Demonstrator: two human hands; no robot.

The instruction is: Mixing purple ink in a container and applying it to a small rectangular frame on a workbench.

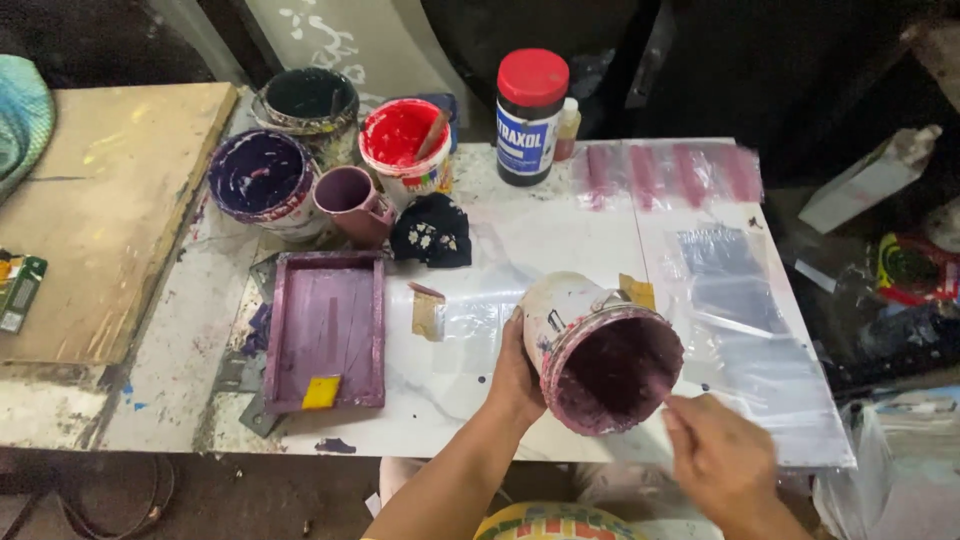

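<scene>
Left hand [515, 375] wrapped round the side of a tipped white paint bucket [600, 350], mouth facing up toward the head. Right hand [722, 462] just below its rim, fingers pinched together on something too small to tell. Probably light, stiff plastic, paint-slick inside; safest gripped by the outer wall.
</scene>
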